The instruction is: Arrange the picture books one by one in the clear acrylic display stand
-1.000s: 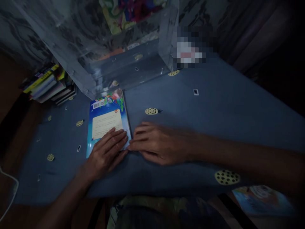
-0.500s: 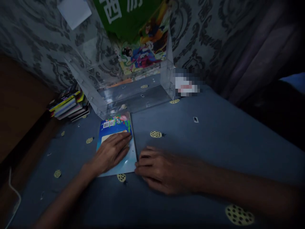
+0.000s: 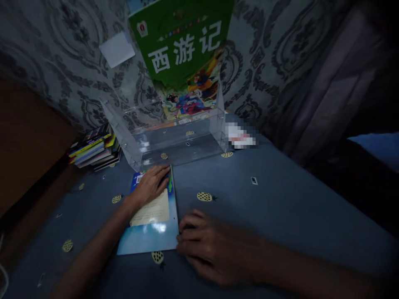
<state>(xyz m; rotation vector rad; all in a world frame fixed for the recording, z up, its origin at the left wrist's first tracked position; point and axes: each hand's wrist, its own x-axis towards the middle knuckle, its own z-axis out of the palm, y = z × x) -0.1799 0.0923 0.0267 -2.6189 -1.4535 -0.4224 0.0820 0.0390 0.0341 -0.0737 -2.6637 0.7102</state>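
A thin blue picture book [image 3: 152,232] lies back cover up on the blue patterned cloth [image 3: 280,199]. My left hand [image 3: 151,185] rests flat on the book's far end, fingers stretched out, close to the clear acrylic box [image 3: 174,137]. My right hand [image 3: 208,245] lies on the cloth at the book's near right corner, its fingertips touching the edge, fingers loosely curved and blurred. A green book [image 3: 183,54] with a cartoon cover stands upright in the clear box against the wall.
A stack of books [image 3: 95,147] lies at the left by the wall. A white note [image 3: 116,49] is stuck on the patterned wallpaper. A small blurred-out item [image 3: 240,136] sits right of the box. A dark curtain [image 3: 327,83] hangs at the right.
My left hand has slid up the blue book from its near end to its far end. The view has tilted up, showing the green book. My right hand stays at the book's corner.
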